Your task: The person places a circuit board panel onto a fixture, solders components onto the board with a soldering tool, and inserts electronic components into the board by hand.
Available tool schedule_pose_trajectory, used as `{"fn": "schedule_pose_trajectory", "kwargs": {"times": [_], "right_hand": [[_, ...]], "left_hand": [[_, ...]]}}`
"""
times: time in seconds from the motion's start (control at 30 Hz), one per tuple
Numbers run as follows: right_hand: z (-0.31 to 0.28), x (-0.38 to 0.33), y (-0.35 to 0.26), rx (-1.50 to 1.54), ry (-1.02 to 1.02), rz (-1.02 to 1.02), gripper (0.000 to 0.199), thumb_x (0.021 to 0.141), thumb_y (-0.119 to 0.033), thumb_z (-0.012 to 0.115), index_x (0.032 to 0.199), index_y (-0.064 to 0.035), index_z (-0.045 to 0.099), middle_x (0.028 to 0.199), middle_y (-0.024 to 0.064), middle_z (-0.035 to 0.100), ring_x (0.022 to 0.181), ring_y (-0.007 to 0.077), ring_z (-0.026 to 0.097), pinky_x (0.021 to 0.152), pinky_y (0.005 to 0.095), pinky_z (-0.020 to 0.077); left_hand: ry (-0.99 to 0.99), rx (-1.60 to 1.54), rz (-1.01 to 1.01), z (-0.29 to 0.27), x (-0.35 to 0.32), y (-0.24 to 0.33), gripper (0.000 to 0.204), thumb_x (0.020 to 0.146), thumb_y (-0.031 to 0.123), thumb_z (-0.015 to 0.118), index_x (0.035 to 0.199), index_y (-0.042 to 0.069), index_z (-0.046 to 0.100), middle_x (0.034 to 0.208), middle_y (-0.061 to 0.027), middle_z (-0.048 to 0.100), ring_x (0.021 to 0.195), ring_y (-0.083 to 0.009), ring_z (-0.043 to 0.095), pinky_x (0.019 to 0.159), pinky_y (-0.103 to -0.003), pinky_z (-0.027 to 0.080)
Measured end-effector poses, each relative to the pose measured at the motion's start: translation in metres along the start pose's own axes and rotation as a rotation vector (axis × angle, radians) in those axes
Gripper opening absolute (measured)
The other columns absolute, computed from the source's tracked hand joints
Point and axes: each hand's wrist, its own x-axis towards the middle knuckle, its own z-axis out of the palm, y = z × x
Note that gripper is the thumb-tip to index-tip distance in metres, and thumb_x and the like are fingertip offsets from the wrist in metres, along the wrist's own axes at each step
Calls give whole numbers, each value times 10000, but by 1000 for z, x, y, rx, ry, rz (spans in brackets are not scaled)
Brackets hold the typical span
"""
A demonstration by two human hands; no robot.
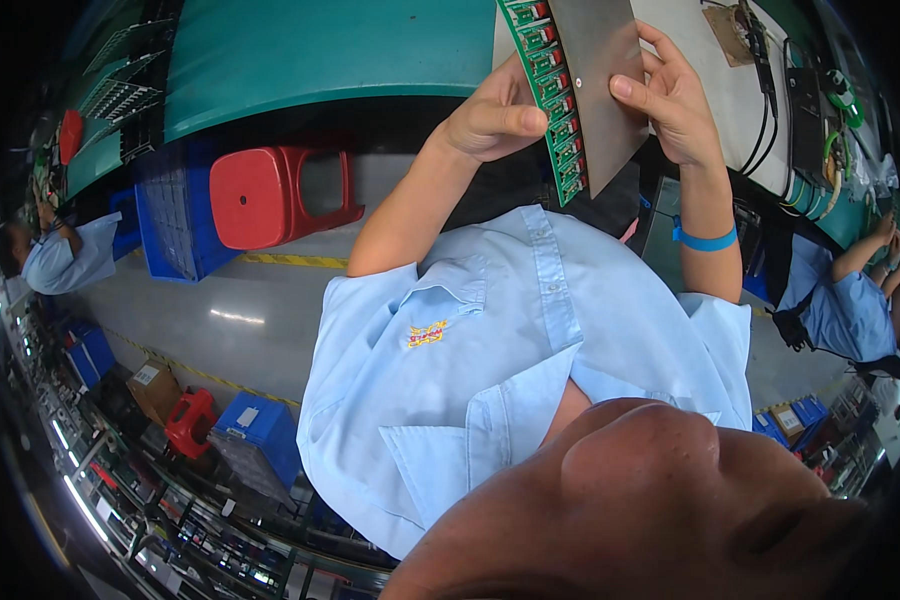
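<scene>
In front of my chest I hold a green circuit board panel [562, 128] and a flat grey metal plate [602, 88], both standing nearly on edge. A row of small red and white components runs along the panel. My left hand [495, 118] is closed on the panel's left edge, thumb toward me; its other fingers are mostly hidden behind. The plate lies close against the panel's right side; whether they are joined I cannot tell. My right hand [678, 105] grips the plate's right edge, with the thumb on its near face. A blue band [705, 238] circles my right wrist.
A green-topped bench [320, 50] stretches off to the left, with wire racks [125, 95] at its end. Below it are a red stool [260, 198] and a blue crate [175, 215]. Black cables [765, 100] lie on the right. Other people sit at both sides.
</scene>
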Motion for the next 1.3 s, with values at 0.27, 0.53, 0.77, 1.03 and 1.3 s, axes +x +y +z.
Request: {"fn": "schedule_pose_trajectory", "kwargs": {"times": [0.27, 0.53, 0.77, 1.03, 1.3], "right_hand": [[-1, 1, -7, -6, 10, -36, 747, 824, -12, 772, 1474, 17, 405, 1231, 194, 659, 1060, 245, 663, 945, 307, 516], [-20, 0, -2, -13, 15, -27, 752, 781, -50, 832, 1434, 6, 462, 1196, 218, 674, 1046, 283, 674, 931, 357, 545], [-27, 1, -6, -35, 87, -83, 750, 737, -45, 871, 1387, 0, 501, 1170, 211, 683, 1008, 289, 687, 893, 357, 567], [-20, -16, -33, -544, 278, -462, 737, 696, 15, 882, 1328, 4, 503, 1087, 132, 684, 939, 210, 673, 853, 285, 543], [-52, -15, -33, -1013, 434, -906, 553, 639, -1, 898, 1126, -51, 640, 942, 60, 687, 763, 168, 649, 664, 256, 525]], "left_hand": [[46, 250, -27, 3, 3, 16, 963, 696, 164, 906, 1504, 117, 384, 1474, -103, 504, 1315, -282, 519, 1139, -493, 353], [218, 605, 419, 26, 9, 12, 869, 679, 226, 943, 1382, 90, 452, 1456, -104, 402, 1350, -273, 417, 1094, -426, 357], [316, 1029, 496, 32, 3, 18, 697, 705, 204, 933, 1242, 81, 506, 1391, -110, 378, 1340, -258, 368, 1048, -377, 354], [397, 975, 463, 41, 26, 16, 643, 732, 208, 908, 1216, 67, 509, 1173, -116, 562, 1041, -205, 573, 919, -338, 458], [208, 1060, 511, 9, 66, 23, 658, 804, 275, 849, 1300, 30, 494, 1050, -126, 669, 860, -212, 643, 829, -343, 512]]}}
